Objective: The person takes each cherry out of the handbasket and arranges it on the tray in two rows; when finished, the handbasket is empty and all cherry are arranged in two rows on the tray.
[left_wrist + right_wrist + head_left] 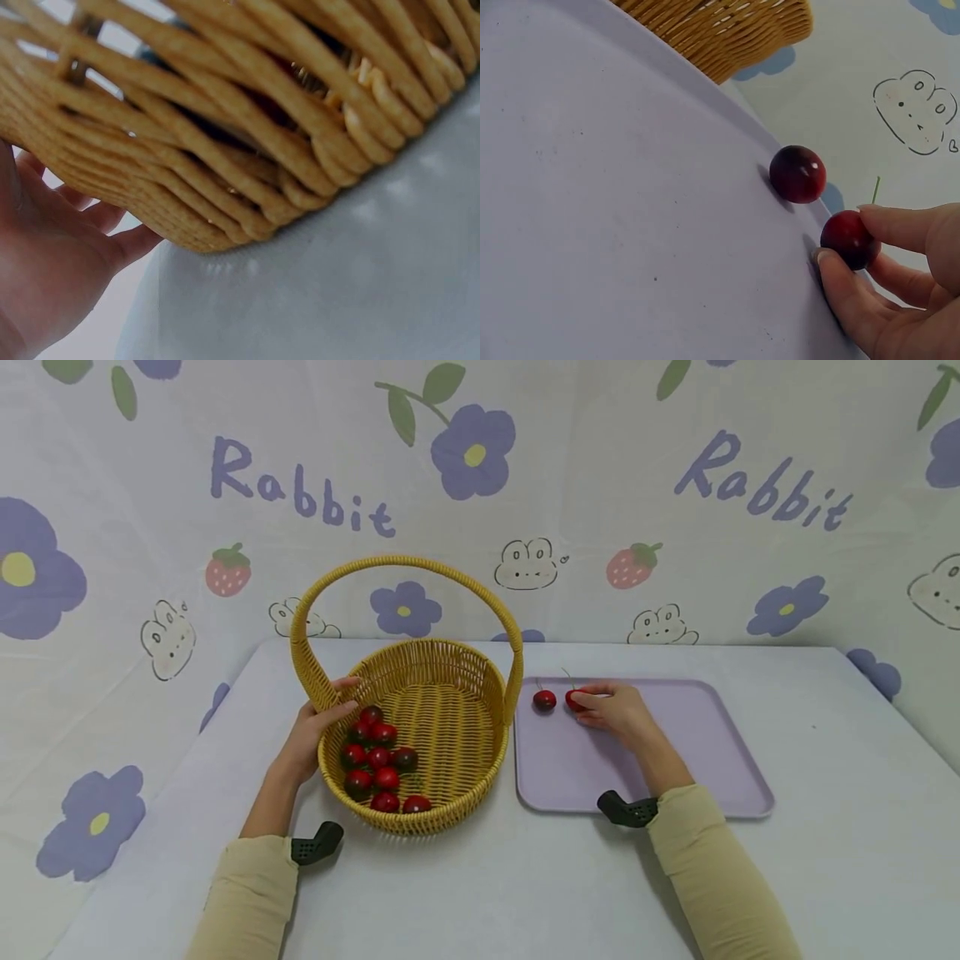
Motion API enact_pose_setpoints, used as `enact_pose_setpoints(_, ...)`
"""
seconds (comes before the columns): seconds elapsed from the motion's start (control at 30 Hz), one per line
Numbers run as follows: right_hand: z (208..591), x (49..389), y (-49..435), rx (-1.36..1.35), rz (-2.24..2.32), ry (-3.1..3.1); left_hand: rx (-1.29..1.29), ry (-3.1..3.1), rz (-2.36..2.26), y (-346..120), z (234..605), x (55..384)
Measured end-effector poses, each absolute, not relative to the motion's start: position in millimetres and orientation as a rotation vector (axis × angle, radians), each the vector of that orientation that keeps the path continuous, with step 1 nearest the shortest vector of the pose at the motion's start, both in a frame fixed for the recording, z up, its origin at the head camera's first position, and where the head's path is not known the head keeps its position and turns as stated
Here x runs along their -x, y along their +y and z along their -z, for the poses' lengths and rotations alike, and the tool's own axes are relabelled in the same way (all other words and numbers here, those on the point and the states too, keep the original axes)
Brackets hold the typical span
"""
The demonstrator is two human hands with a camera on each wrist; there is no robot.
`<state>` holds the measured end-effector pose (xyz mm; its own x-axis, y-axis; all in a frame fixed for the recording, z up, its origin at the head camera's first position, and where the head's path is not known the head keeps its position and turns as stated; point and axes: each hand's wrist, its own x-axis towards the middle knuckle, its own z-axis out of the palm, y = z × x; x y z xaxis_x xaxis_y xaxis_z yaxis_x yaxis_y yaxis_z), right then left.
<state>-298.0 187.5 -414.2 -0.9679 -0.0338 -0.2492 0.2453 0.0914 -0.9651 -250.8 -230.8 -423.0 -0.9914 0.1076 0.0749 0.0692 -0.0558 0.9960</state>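
Observation:
My right hand (618, 714) pinches a dark red cherry (846, 238) with a green stem between thumb and fingers, at the far left part of the lilac tray (705, 735). Just left of it, another cherry (544, 701) lies on the tray, apart from the hand. On the left side of the yellow woven basket (457, 817), my left hand (302, 743) grips the rim by the foot of the handle. Several cherries (378, 758) are gathered in the basket's left and front part. In the left wrist view the wickerwork hides part of the left fingers (139, 241).
Basket and tray stand side by side on a white-covered table (480, 893). The tall basket handle (405, 562) arches over the basket. Behind the table hangs a cloth (585, 468) printed with flowers, strawberries and rabbits. Each wrist wears a black device (318, 843).

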Motion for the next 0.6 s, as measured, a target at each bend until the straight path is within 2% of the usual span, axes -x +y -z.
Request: enact_pose_setpoints(0.6, 418.3, 297.1, 181.9, -0.266, 1.854, 2.354, -0.210, 2.144, -2.252, -230.8, 424.2, 251.4)
